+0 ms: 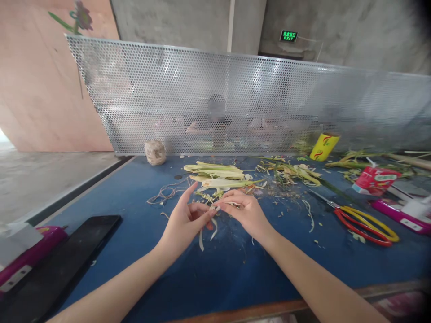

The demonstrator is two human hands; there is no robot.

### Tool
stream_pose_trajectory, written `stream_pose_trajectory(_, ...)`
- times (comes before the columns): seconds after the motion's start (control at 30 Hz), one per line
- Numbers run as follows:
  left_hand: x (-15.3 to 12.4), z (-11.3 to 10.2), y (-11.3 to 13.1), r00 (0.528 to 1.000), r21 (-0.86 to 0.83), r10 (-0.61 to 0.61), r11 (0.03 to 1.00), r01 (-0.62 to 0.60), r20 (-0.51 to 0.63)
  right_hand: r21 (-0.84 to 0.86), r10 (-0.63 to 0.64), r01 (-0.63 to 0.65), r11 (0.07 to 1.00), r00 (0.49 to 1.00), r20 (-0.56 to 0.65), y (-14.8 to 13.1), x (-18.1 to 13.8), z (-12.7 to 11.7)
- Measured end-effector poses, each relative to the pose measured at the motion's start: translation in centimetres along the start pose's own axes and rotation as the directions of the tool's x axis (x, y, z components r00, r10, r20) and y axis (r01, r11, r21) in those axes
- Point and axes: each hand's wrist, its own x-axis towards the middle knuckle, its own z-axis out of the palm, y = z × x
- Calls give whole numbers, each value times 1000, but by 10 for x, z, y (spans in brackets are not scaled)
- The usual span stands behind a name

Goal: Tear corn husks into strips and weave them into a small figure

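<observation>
My left hand (188, 217) and my right hand (244, 211) meet over the middle of the blue table. Pinched between their fingertips is a pale strip of plant leaf (217, 208), and thin white ends hang below my left fingers. Both hands are closed on this strip, its middle partly hidden by the fingers. Just beyond them lies a pile of pale green-yellow husk leaves (215, 171), with small leaf scraps (208, 196) at its near side.
Red-and-yellow-handled scissors (367, 224) lie right, near a red drink carton (375, 179) and a purple tool (400, 216). A yellow can (324, 146) stands by the perforated metal screen (188, 89). Left are a black phone (63, 264), tangled string (168, 192) and a wrapped roll (155, 152).
</observation>
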Motion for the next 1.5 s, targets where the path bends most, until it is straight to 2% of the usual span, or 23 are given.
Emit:
stream_pose_trajectory(0.17, 0, 0, 1, 997, 27, -42, 999, 41, 70, -27, 28, -29, 999, 999, -33, -2, 0, -4)
stream_pose_trajectory(0.3, 2, 0, -1, 997, -88, -43, 995, 50, 70, 28, 125, -124, 992, 991, -44, 5, 2, -5)
stream_pose_trajectory(0.4, 6, -2, -5, 999, -210, -43, 977, 44, 9, 142, 248, -256, 956, 966, 71, 9, 3, -2)
stream_pose_trajectory(0.47, 7, -4, -6, 999, -233, -32, 972, 26, -22, 158, 273, -301, 941, 946, 177, 9, 2, 1)
stream_pose_trajectory(0.57, 8, -5, -6, 1000, -187, 9, 982, -11, -8, 100, 262, -296, 950, 929, 262, 5, -1, 3)
stream_pose_trajectory(0.77, 5, -5, -1, 999, -66, 36, 997, -35, 26, 17, 228, -239, 971, 943, 244, 0, 1, -1)
stream_pose_trajectory(1.0, 7, -8, 3, 1000, -66, 10, 998, -11, -11, 18, 234, -251, 968, 922, 309, 3, 2, -5)
stream_pose_trajectory(1.13, 5, -8, 6, 999, -80, -21, 996, 24, 43, 96, 254, -307, 947, 897, 361, 1, 0, -4)
stream_pose_trajectory(1.3, 2, -6, 4, 990, -89, -42, 995, 54, 132, 206, 227, -324, 924, 893, 388, 2, -3, 3)
stream_pose_trajectory(1.5, 0, -6, 3, 998, -7, -18, 1000, 18, 68, 335, 324, -435, 836, 883, 339, 9, -3, 12)
